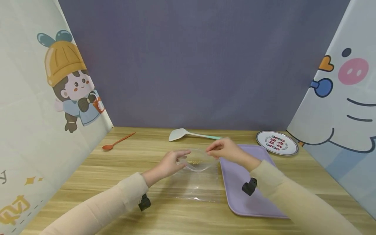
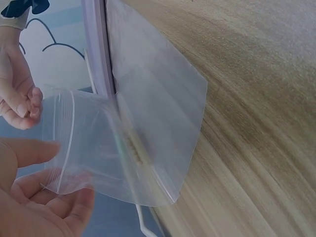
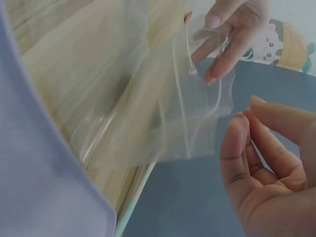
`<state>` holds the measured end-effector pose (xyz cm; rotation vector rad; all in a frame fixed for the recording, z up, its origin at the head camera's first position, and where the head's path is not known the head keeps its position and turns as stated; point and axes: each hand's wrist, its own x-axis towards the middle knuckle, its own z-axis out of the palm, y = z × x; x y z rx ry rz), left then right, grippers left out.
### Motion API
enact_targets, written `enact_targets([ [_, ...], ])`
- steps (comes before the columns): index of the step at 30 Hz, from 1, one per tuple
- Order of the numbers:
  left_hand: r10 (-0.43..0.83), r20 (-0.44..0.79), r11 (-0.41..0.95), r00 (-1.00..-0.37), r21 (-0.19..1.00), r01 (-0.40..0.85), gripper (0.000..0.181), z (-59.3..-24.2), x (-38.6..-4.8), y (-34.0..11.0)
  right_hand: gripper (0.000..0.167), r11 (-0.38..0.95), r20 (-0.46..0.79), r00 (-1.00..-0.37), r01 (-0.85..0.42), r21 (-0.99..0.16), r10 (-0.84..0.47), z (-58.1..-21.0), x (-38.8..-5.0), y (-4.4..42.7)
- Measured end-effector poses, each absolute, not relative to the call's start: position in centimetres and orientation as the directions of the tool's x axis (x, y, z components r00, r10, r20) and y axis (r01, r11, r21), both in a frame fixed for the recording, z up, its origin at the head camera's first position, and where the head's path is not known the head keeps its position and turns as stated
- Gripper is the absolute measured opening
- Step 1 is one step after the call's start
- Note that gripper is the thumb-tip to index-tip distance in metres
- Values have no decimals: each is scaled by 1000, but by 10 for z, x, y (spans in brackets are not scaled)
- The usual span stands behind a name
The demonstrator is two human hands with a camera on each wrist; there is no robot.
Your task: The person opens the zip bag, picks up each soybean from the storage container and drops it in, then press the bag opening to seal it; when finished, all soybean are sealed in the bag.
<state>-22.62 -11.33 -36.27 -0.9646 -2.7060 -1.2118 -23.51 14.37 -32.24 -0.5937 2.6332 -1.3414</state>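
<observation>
A clear zip-lock bag [image 1: 197, 187] lies partly on the table, its mouth raised and spread wide. My left hand [image 1: 171, 163] grips the left side of that mouth; in the left wrist view its thumb is before the film and the other fingers [image 2: 81, 205] show through it. My right hand [image 1: 224, 150] is at the other side, fingers curled and thumb near the index fingertip. In the right wrist view nothing shows in that hand, and its fingertips [image 3: 237, 123] look just apart from the bag. Small yellow grains [image 1: 193, 162] show through the film; whether they are inside cannot be told.
Right of the bag lies a purple tray [image 1: 235, 182], under the right forearm. Behind the bag is a white spatula [image 1: 177, 134] with a green handle end. An orange spoon [image 1: 108, 147] is at the far left, a printed plate [image 1: 277, 143] at the back right.
</observation>
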Motion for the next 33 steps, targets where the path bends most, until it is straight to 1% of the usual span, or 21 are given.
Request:
enact_targets([
  [6,511,241,508,-825,689,516,46,-361,-225,-114,30,540,87,-907,-319,-779,-411,-326,-235,162],
  [10,498,225,515,-837,700,494,46,-360,-224,-115,36,550,77,-902,-324,-769,-424,-334,-233,172],
  [13,495,218,521,-841,700,488,45,-359,-225,-116,34,561,63,-914,-298,-772,-400,-340,-231,177],
  [19,502,194,515,-843,716,471,44,-355,-224,-119,24,560,77,-947,-248,-791,-310,-349,-230,179],
  [23,517,198,497,-833,723,480,45,-355,-226,-121,24,557,93,-955,-242,-794,-282,-352,-230,179],
  [25,531,208,470,-821,734,490,44,-357,-229,-123,25,555,92,-959,-232,-799,-268,-352,-230,179],
  [28,555,220,395,-802,779,487,47,-359,-234,-128,25,543,89,-963,-217,-811,-253,-354,-230,180],
  [31,571,231,321,-788,820,473,57,-362,-239,-133,24,527,88,-966,-208,-824,-244,-355,-231,180],
  [33,558,233,298,-796,840,454,65,-364,-242,-136,25,512,87,-967,-201,-835,-238,-356,-232,180],
])
